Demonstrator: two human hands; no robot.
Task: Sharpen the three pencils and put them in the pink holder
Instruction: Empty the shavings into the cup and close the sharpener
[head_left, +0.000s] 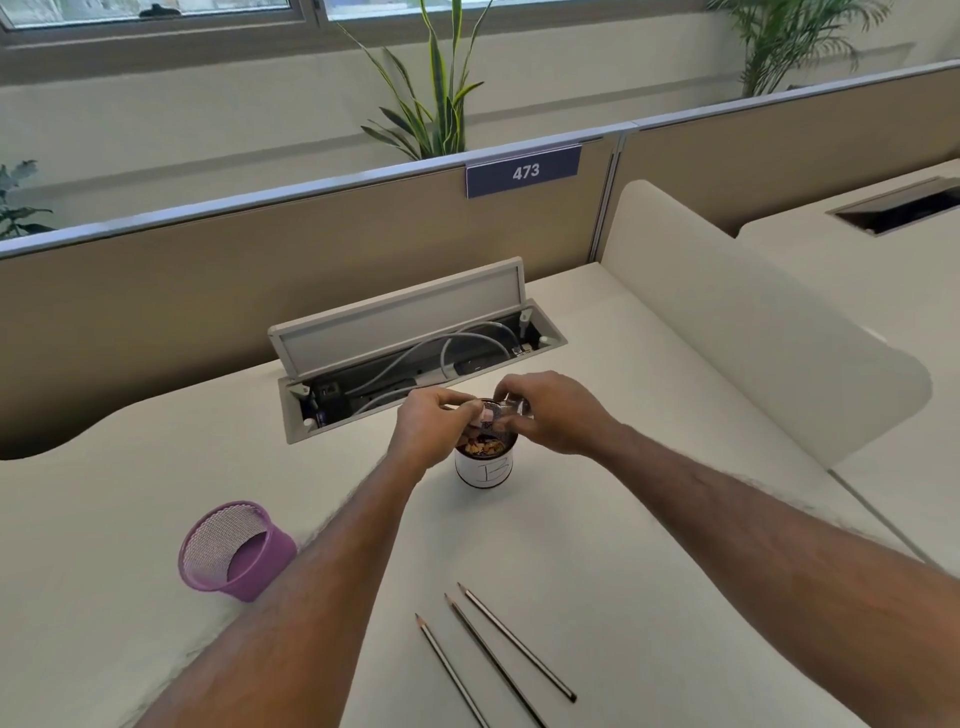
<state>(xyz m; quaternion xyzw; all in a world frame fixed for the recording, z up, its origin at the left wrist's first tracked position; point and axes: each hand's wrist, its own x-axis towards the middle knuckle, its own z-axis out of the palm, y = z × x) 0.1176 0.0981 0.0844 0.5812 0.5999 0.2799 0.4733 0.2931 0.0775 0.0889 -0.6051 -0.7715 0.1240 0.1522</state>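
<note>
Three dark pencils lie side by side on the white desk near its front edge, points facing away from me. The pink mesh holder stands to the left of my left forearm, with nothing inside. Both hands are held over a black mesh cup with a white label marked "B", which has pencil shavings in it. My left hand pinches a small pink sharpener part above the cup. My right hand grips a clear sharpener cover beside it.
An open cable tray with grey cables is sunk into the desk just behind the cup. A beige partition with a sign reading 473 runs along the back. A white divider panel stands at the right.
</note>
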